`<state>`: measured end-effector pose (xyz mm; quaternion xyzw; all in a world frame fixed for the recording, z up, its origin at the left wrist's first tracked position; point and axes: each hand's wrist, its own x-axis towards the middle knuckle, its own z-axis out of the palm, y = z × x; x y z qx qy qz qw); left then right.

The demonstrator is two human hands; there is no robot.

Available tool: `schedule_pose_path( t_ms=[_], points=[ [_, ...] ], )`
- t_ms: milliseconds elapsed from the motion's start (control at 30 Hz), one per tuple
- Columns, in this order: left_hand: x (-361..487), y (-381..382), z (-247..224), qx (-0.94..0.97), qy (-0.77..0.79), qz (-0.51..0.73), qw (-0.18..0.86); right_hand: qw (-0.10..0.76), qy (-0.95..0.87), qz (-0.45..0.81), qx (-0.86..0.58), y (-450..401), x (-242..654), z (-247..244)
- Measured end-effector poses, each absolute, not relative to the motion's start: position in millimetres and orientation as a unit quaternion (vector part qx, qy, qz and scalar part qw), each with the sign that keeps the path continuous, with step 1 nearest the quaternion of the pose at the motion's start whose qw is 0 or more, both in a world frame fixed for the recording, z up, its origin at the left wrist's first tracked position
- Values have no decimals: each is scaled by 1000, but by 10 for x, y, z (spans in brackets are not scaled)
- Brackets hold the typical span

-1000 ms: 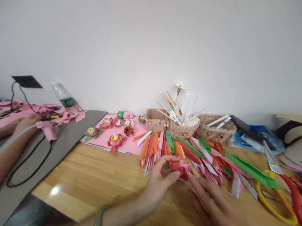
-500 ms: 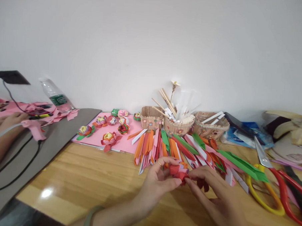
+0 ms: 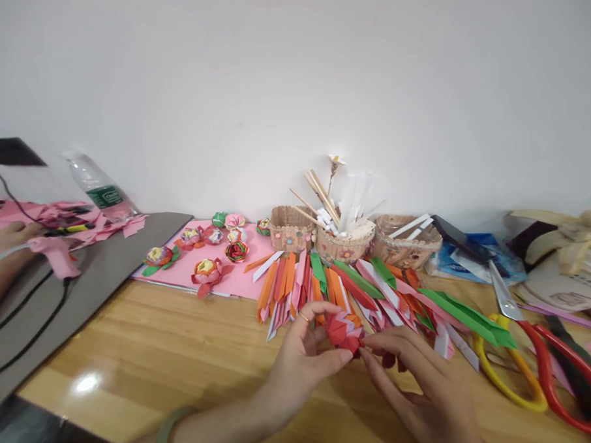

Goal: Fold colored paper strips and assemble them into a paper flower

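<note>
A small red and pink folded-paper flower (image 3: pixel 343 331) is held up over the front of the table between both hands. My left hand (image 3: pixel 305 360) grips it from the left, thumb below and index finger curled above. From the other side, my right hand (image 3: pixel 416 377) pinches the flower's right edge between thumb and fingertips. Just behind the hands lies a spread of folded paper strips (image 3: pixel 286 280) in orange, pink, white, red and green. Several finished paper flowers (image 3: pixel 209 274) rest on a pink sheet (image 3: pixel 246 281) at the left.
Three small decorated baskets (image 3: pixel 343 248) hold sticks and white rolls by the wall. Large scissors (image 3: pixel 511 316) with red and yellow handles lie at the right. Leftward are a plastic bottle (image 3: pixel 101 190), a pink glue gun (image 3: pixel 56 255) and another person's arm (image 3: pixel 0 261).
The whole view has shifted slightly, so things sit a little further left. The flower has turned a little in my fingers, showing more of its petals. Both hands keep their hold.
</note>
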<state>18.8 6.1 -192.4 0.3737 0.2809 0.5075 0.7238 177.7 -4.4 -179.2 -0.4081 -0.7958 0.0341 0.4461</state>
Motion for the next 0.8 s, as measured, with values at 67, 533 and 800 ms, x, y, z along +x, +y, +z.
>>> schedule_pose_path(
  t_ms=[67, 533, 800],
  points=[
    [197, 63, -1938, 372, 278, 509, 725, 445, -793, 42, -414, -52, 1770, -1793],
    [212, 86, -1919, 355, 318, 502, 722, 427, -795, -78, -424, -52, 1802, -1898],
    [228, 86, -1956, 346, 336, 495, 722, 360, -837, -209, -354, -127, 1869, -1870]
  ],
)
